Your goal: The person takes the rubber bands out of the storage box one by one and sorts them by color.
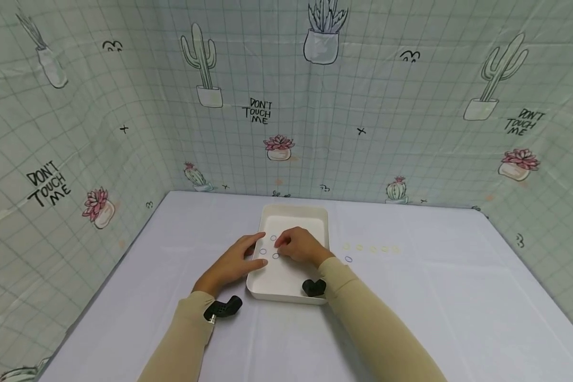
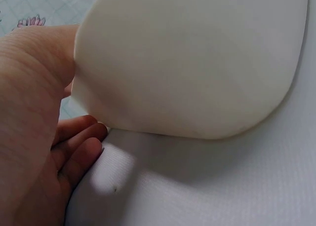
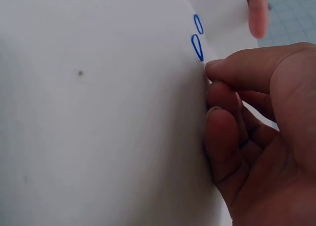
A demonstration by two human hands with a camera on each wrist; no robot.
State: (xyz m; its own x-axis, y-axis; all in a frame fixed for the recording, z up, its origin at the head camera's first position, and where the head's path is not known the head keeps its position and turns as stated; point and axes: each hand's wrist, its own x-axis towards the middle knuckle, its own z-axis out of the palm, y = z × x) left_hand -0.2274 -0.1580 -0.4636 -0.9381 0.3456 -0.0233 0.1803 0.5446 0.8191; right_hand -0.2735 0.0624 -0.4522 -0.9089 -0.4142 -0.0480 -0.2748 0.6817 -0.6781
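Note:
A shallow white tray (image 1: 291, 284) lies on the table, with several small blue rings inside its left half, among them one blue ring (image 1: 263, 251) near the left wall. My left hand (image 1: 231, 265) spreads across the tray's left rim, thumb and index finger over the inside. Its lower fingers (image 2: 81, 157) touch the tray's outer edge. Over the tray, my right hand (image 1: 302, 245) has curled fingers, its fingertips down at the tray floor beside the rings. In the right wrist view, two blue rings lie just beyond these fingertips (image 3: 217, 67). Whatever may be between the fingertips is hidden.
Right of the tray, a row of faint yellow rings (image 1: 359, 248) lies on the white table (image 1: 439, 297). One more blue ring (image 1: 348, 259) lies just in front of that row. A patterned cloth (image 1: 363, 159) hangs behind and along the sides.

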